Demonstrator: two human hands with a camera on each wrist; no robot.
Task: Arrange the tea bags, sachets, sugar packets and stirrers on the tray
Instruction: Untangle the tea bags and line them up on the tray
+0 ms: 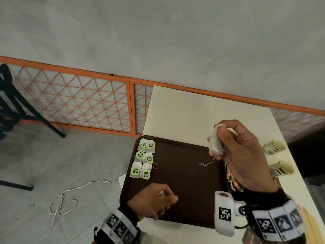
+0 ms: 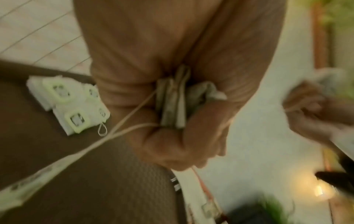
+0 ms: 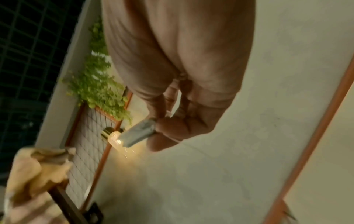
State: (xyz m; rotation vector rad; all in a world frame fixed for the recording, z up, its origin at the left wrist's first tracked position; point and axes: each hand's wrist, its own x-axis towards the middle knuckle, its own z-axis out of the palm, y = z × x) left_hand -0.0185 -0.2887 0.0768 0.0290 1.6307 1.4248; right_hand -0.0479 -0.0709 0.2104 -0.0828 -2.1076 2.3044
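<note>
A dark brown tray [image 1: 184, 176] lies on the cream table. Several white tea bags with green tags [image 1: 144, 159] sit in two columns at the tray's far left corner, also seen in the left wrist view [image 2: 67, 104]. My right hand [image 1: 233, 150] is raised over the tray's right side and pinches a white tea bag [image 1: 214, 142] whose string [image 1: 205, 162] dangles down; the tea bag [image 3: 139, 134] shows in the right wrist view too. My left hand [image 1: 158, 199] hovers over the tray's near edge, its fingers curled round a bunch of tea bags [image 2: 174, 106] with loose strings.
Two paper cups [image 1: 277, 155] lie on their sides at the table's right. Coloured sachets [image 1: 233, 182] lie just right of the tray. Wooden stirrers [image 1: 309, 221] sit at the near right. An orange lattice fence [image 1: 79, 103] runs behind; a white cord [image 1: 70, 199] trails on the floor.
</note>
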